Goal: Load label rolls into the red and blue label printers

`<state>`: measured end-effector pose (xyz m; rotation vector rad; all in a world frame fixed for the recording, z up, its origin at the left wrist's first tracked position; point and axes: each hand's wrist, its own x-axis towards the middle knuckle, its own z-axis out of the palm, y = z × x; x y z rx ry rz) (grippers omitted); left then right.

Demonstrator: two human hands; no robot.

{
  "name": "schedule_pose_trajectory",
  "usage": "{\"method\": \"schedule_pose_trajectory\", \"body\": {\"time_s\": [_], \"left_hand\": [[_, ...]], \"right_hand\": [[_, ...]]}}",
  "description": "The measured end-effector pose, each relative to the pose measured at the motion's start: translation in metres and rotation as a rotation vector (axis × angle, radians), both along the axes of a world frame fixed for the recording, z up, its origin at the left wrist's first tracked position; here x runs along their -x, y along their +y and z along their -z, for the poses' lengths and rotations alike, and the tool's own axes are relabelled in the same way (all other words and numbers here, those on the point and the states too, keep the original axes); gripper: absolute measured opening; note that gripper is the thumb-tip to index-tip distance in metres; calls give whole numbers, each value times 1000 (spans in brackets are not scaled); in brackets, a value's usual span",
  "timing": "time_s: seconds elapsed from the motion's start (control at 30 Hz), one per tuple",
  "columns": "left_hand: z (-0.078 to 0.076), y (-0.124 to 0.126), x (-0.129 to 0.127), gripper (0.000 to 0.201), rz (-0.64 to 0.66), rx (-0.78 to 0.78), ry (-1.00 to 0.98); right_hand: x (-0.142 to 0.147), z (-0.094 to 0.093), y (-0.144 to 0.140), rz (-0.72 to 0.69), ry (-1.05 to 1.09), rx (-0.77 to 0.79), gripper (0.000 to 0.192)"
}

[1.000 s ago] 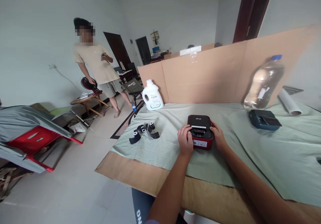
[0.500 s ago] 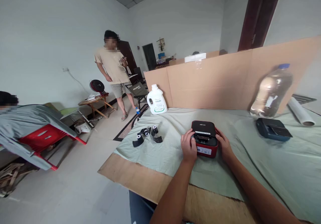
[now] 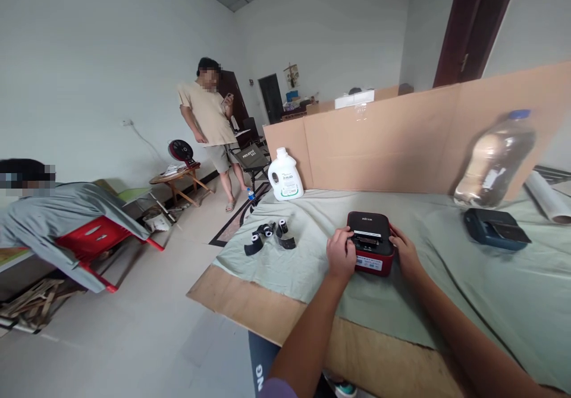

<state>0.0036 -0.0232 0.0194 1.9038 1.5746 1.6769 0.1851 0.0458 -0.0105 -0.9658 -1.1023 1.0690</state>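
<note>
A small red and black label printer [image 3: 370,240] sits on the pale green cloth [image 3: 468,291] covering the table. My left hand [image 3: 341,255] grips its left side with the fingers curled over the top edge. Pressed against the printer's right side is my right hand [image 3: 404,254]. Several small label rolls in black wrappers [image 3: 267,235] lie on the cloth to the left of the printer, apart from both hands.
A white detergent jug [image 3: 285,176] stands at the cloth's far left. A blue printer [image 3: 495,229], a large water bottle [image 3: 495,160] and a plastic roll [image 3: 546,196] are at right. A cardboard wall [image 3: 401,136] backs the table. One person [image 3: 209,124] stands far left; another sits lower left [image 3: 27,207].
My view has swung left and the standing person has raised a phone. Both hands stay on the printer's sides.
</note>
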Motion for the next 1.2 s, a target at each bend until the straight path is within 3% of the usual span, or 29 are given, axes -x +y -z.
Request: {"method": "schedule_pose_trajectory", "body": {"time_s": [0.17,0.27,0.4,0.47,0.53,0.7,0.97,1.2], "left_hand": [[-21,12,16,24,29,85,-58],[-25,29,22,16,76,207,-322],[-13,47,24,51,372,586,-804],[-2,51,25,65,510,669,-949],[6,53,25,64,601,675,-1019],[13,55,27,57,629,677,-1019],[-3,54,31,54,525,733,-944],[-6,46,33,56,575,725,-958]], "right_hand": [[-1,0,-10,14,-92,-99,52],[-1,1,-11,29,-94,-98,57],[-2,3,-11,6,-52,-63,61],[-3,4,-11,-13,-37,-48,60],[-5,6,-10,-33,-17,-32,58],[-7,8,-3,-67,63,34,53],[-10,-15,-3,-50,-34,175,54],[-10,-15,-7,-85,-61,151,55]]}}
